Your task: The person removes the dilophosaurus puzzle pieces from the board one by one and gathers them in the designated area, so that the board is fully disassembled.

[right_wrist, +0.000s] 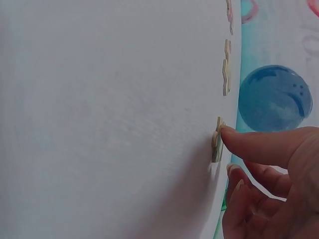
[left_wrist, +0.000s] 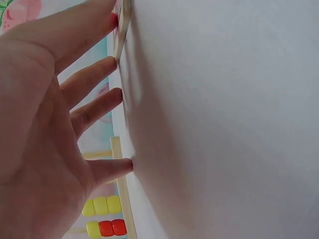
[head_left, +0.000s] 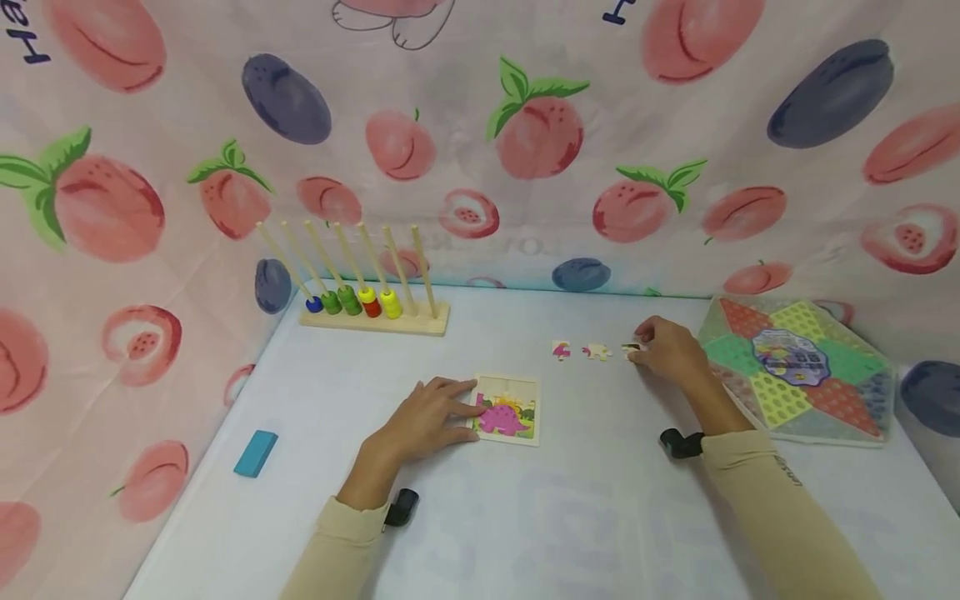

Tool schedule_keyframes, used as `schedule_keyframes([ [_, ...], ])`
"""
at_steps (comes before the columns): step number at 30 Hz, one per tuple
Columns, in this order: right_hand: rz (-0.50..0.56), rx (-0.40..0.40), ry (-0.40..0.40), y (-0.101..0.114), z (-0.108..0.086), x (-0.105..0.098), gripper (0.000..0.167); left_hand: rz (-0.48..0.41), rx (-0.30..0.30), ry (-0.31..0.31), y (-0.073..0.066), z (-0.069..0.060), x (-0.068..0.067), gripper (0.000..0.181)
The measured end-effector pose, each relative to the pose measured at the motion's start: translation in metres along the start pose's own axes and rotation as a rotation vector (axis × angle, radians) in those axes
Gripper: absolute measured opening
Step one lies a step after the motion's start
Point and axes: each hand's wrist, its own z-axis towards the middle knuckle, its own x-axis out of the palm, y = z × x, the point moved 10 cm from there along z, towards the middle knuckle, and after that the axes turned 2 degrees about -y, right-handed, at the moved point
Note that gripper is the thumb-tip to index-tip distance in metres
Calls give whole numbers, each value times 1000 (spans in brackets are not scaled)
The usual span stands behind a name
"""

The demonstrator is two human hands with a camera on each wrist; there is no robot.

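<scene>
My left hand (head_left: 425,421) lies with fingers spread at the left side of a small wooden jigsaw puzzle board (head_left: 537,417). One fingertip rests on its picture, beside the pink dinosaur (head_left: 504,420); bare wood shows along the board's upper part. Farther right, my right hand (head_left: 670,352) is over the rightmost of three loose puzzle pieces. In the right wrist view, the thumb touches that puzzle piece (right_wrist: 217,144), while the other fingers are bent and stand apart from it. A middle piece (head_left: 597,352) and a left piece (head_left: 561,349) lie in line with it.
A wooden bead counting rack (head_left: 375,321) with upright rods stands at the back left. On the left of the white table (head_left: 570,517) lies a blue block (head_left: 256,453). A hexagonal board with coloured triangles (head_left: 795,367) sits at the right, near my right forearm. Fruit-patterned cloth (head_left: 465,75) hangs behind.
</scene>
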Motion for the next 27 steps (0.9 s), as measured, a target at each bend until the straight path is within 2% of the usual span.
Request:
schedule_keyframes([
  [10, -12, 3, 11, 0, 2, -1, 46, -21, 6, -25, 2, 6, -3, 33],
  [17, -21, 10, 4, 1, 2, -2, 47, -45, 4, -29, 3, 11, -2, 46],
  [22, -12, 23, -14, 2, 1, -3, 46, -45, -5, 14, 6, 13, 0, 60],
  [27, 4, 22, -16, 2, 2, -2, 47, -56, -23, 70, 12, 16, 3, 65],
])
